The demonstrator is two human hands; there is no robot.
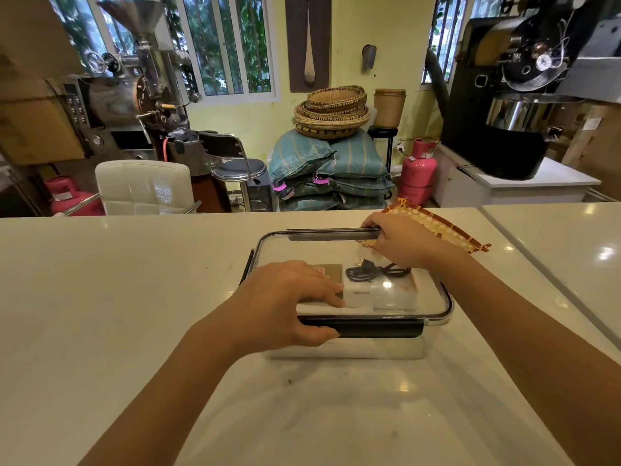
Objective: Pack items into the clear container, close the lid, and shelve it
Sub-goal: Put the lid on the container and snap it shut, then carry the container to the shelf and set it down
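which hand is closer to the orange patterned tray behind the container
Right. The right hand sits on the container's far latch, touching or nearly touching the orange tray. The left hand rests on the lid's near left side, well away from it.

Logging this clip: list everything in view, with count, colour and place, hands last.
clear container: 1, clear with black latches, centre of counter, lid on
black cable: 1, black, inside container
white box: 1, white, inside container
brown card: 1, brown, inside container, partly hidden
patterned cloth tray: 1, orange with pale dots, behind container
counter: 1, cream, foreground
gas cylinders: 2, pink, floor, left and right
sacks: stack, teal, floor
woven baskets: stack, tan, on sacks
roasting machines: 2, metal and black, left and right
left hand: on near latch
right hand: on far latch
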